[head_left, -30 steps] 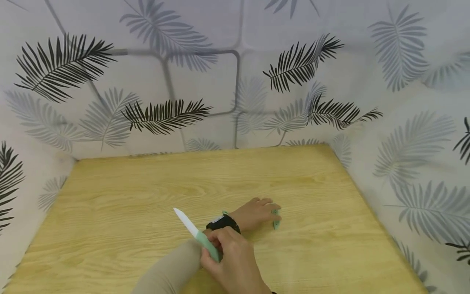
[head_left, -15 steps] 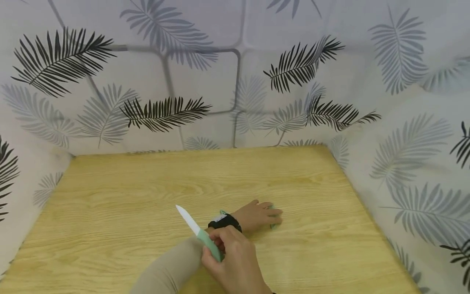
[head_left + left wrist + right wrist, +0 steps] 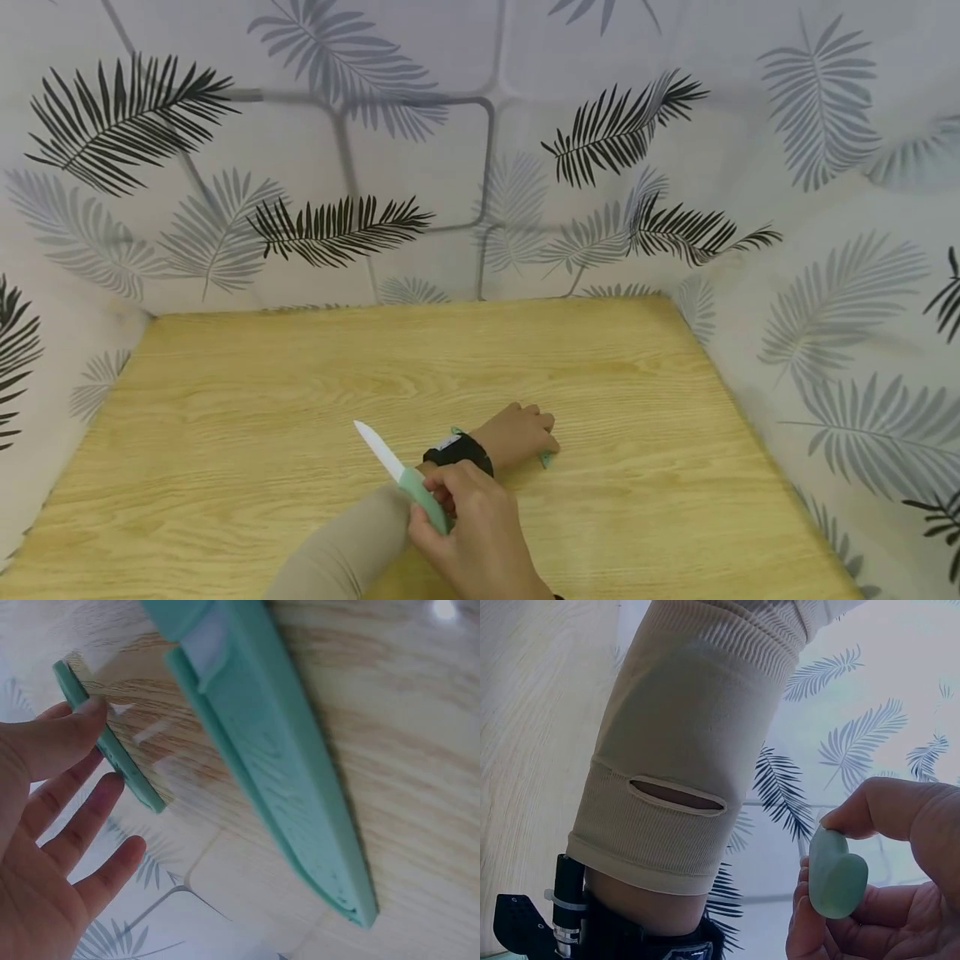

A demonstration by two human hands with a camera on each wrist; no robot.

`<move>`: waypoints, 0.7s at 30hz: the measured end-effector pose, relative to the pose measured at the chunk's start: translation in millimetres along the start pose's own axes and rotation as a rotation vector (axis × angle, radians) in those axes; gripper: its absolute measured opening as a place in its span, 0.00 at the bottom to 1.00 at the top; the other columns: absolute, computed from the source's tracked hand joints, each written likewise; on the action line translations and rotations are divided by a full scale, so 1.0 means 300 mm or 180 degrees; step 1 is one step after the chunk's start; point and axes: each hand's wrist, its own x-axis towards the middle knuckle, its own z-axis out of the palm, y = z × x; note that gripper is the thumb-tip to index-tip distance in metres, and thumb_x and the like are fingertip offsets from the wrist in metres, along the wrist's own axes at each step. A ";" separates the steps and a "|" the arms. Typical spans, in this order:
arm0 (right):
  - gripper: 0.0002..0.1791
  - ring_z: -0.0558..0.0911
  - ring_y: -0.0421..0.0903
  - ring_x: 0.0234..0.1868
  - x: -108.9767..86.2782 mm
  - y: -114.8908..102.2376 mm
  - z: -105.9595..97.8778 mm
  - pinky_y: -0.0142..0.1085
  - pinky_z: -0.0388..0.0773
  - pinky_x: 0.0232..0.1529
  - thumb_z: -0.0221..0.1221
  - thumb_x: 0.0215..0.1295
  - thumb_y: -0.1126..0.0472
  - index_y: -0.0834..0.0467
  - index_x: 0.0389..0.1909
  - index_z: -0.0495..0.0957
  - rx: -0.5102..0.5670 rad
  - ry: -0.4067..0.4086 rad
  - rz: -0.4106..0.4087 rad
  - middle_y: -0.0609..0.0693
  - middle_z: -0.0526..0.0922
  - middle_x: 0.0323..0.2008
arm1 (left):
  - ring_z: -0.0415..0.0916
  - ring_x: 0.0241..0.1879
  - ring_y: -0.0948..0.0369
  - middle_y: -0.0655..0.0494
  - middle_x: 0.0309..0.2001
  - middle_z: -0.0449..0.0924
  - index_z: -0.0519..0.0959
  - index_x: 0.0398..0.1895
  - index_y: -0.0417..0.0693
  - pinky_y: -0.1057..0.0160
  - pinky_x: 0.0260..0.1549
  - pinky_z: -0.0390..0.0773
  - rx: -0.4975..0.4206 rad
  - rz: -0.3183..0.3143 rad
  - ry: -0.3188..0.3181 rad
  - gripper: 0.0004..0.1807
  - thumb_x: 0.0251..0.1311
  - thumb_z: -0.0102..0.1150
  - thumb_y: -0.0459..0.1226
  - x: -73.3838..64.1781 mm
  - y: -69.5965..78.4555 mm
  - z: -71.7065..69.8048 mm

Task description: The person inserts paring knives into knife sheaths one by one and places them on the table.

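Observation:
My right hand (image 3: 480,529) grips a small knife (image 3: 423,498) by its light green handle, its white blade slanting up and left over my left forearm. In the right wrist view the rounded handle end (image 3: 838,877) shows between thumb and fingers. My left hand (image 3: 516,435) reaches across to the right and pinches a slim green knife sheath (image 3: 112,746) between thumb and fingers, low over the table; the head view shows only its tip. Close to the left wrist camera lies another green sheath (image 3: 270,765) with a white blade part at its upper end, mostly hidden in the head view.
The wood-grain table (image 3: 300,375) runs back to a leaf-patterned curtain (image 3: 450,167), which also closes off both sides. My left wrist bears a black watch-like band (image 3: 459,452), and the beige sleeve (image 3: 348,542) crosses below the knife.
My left hand has closed its fingers on the sheath and drawn it slightly left, turning so most of it is covered. The right hand and knife have stayed nearly still.

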 end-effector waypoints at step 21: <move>0.04 0.72 0.31 0.26 -0.001 -0.006 -0.001 0.20 0.72 0.26 0.65 0.51 0.66 0.60 0.28 0.79 0.0118 -0.0183 0.0056 0.44 0.77 0.26 | 0.60 0.29 0.66 0.63 0.32 0.75 0.82 0.32 0.57 0.71 0.29 0.59 -0.0077 -0.0284 -0.0003 0.09 0.68 0.53 0.39 -0.013 0.000 -0.016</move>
